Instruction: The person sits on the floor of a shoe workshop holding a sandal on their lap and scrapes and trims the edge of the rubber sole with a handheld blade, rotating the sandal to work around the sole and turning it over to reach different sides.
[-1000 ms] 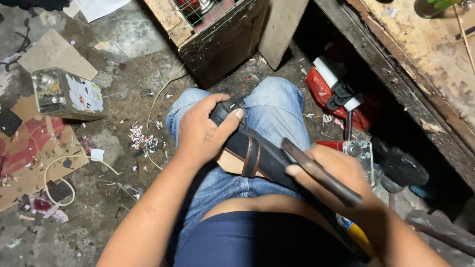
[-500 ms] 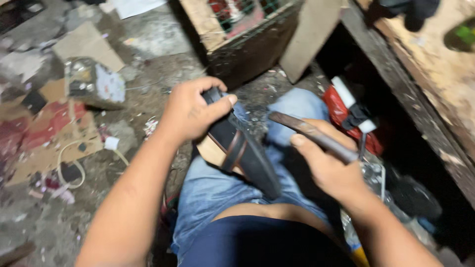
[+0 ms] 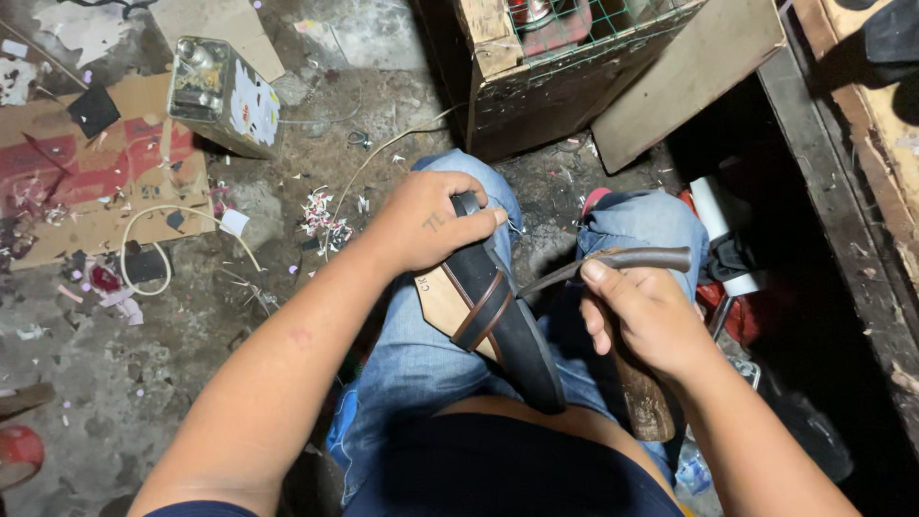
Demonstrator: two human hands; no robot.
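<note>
The person sits low with knees in blue jeans (image 3: 421, 354), and a sandal (image 3: 498, 316) lies across the lap, its dark sole edge running from about eleven o'clock near the left knee down to five o'clock toward the belly. The left hand (image 3: 426, 225) is clamped over the upper end of the sandal, fingers curled around the sole's edge and thumb tucked beneath, so that end is pinned. The right hand (image 3: 646, 316) sits at about three o'clock from the sandal's middle, fingers closed around a dark curved metal tool (image 3: 613, 260) whose thin tip reaches back toward nine o'clock and ends just beside the brown straps; whether it touches them I cannot tell. So the sandal's long axis runs crosswise to the tool, the left hand on it and the right just off its side. Under the right wrist a worn wooden handle (image 3: 641, 402) shows. On the dirty floor at ten o'clock stands a dented metal can (image 3: 222, 96) beside flattened cardboard (image 3: 105, 172), and at twelve o'clock a wooden crate (image 3: 555, 77) with wire mesh.
</note>
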